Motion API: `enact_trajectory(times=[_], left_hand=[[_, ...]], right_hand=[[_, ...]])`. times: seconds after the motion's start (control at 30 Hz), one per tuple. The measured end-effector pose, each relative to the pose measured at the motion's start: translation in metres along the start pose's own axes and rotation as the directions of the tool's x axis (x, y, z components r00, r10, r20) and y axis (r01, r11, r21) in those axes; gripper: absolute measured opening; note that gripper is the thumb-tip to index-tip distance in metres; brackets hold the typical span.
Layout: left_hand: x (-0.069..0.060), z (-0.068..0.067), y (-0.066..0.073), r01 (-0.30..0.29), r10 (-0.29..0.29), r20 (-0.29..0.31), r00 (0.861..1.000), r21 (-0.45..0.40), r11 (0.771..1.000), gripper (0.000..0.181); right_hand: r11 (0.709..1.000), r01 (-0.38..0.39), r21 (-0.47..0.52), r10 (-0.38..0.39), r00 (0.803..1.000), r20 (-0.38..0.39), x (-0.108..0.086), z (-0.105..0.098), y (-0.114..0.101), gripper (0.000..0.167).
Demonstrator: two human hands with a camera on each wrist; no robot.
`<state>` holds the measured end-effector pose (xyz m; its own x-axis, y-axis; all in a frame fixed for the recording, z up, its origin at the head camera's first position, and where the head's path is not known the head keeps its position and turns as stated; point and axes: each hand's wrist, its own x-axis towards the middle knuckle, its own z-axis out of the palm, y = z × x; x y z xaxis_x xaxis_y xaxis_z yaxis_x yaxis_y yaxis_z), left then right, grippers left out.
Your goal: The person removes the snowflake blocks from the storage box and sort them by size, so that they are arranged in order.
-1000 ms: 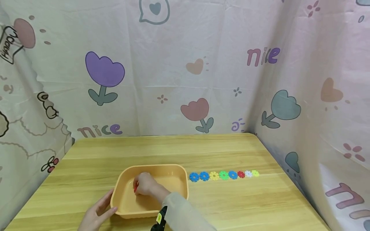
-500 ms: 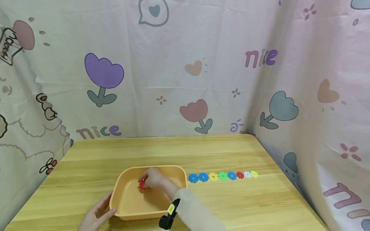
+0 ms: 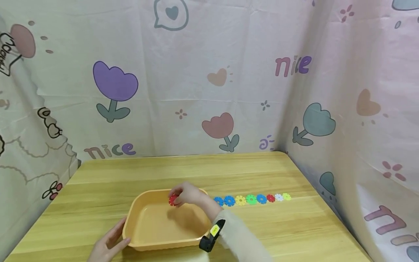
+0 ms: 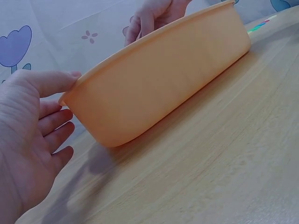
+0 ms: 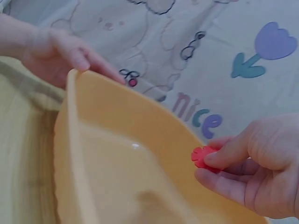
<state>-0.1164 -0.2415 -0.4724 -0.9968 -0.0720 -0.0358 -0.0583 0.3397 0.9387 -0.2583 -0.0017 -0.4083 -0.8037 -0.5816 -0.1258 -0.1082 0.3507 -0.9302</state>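
Note:
My right hand (image 3: pixel 190 193) pinches a red plastic snowflake disc (image 5: pixel 201 157) between thumb and fingers, above the far side of a yellow-orange plastic bin (image 3: pixel 144 243). In the right wrist view the disc's notched edge shows; the thumb covers part of it. At the bin's near left corner, my left hand (image 4: pixel 32 140) holds the rim, its thumb on top and its fingers against the outside. No other disc shows on the visible part of the bin's floor. Right of the bin lies a row of snowflake discs (image 3: pixel 251 199) in blue, yellow, green, red, white and yellow-green.
A wood-grain table (image 3: pixel 281 233) carries the bin and the row of discs. Behind it and along its sides hangs a pale printed curtain (image 3: pixel 176 65). A black strap device (image 3: pixel 212 236) sits on the right wrist, over the bin's near right edge.
The right hand has risen from the bin's floor and moved right and away toward the far rim, carrying the red snowflake disc. The left hand stays at the bin's corner.

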Motion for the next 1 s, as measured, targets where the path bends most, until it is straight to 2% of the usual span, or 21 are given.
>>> enact_trajectory(times=[0.2,0.33,0.43,0.57,0.7,0.83,1.0], left_hand=[[0.000,0.001,-0.003,-0.011,0.010,-0.019,1.000,-0.012,1.000,0.067],[0.000,0.000,-0.003,-0.015,0.015,-0.018,1.000,0.014,1.000,0.067],[-0.001,-0.001,-0.002,-0.007,0.008,-0.007,1.000,0.036,0.999,0.067],[0.000,-0.001,-0.003,0.001,0.000,-0.004,1.000,0.024,1.000,0.067],[0.000,0.000,-0.005,-0.016,0.016,-0.016,1.000,0.004,1.000,0.066],[0.001,0.000,-0.006,-0.025,0.024,-0.018,1.000,-0.033,0.999,0.066],[0.001,0.000,-0.005,0.006,-0.006,-0.005,1.000,-0.047,0.999,0.067]], right_hand=[[0.998,0.018,0.056,-0.016,0.999,-0.036,-0.013,-0.024,0.001,0.024],[0.996,0.035,0.080,-0.030,0.998,-0.055,-0.022,-0.041,0.006,0.025],[0.995,0.045,0.093,-0.039,0.997,-0.072,-0.029,-0.054,0.013,0.025],[0.994,0.063,0.086,-0.055,0.994,-0.093,-0.042,-0.073,0.023,0.025],[0.994,0.079,0.079,-0.069,0.990,-0.124,-0.058,-0.092,0.034,0.023],[0.993,0.073,0.093,-0.056,0.983,-0.176,-0.074,-0.109,0.047,0.023],[0.988,0.031,0.154,0.008,0.968,-0.250,-0.096,-0.129,0.064,0.029]])
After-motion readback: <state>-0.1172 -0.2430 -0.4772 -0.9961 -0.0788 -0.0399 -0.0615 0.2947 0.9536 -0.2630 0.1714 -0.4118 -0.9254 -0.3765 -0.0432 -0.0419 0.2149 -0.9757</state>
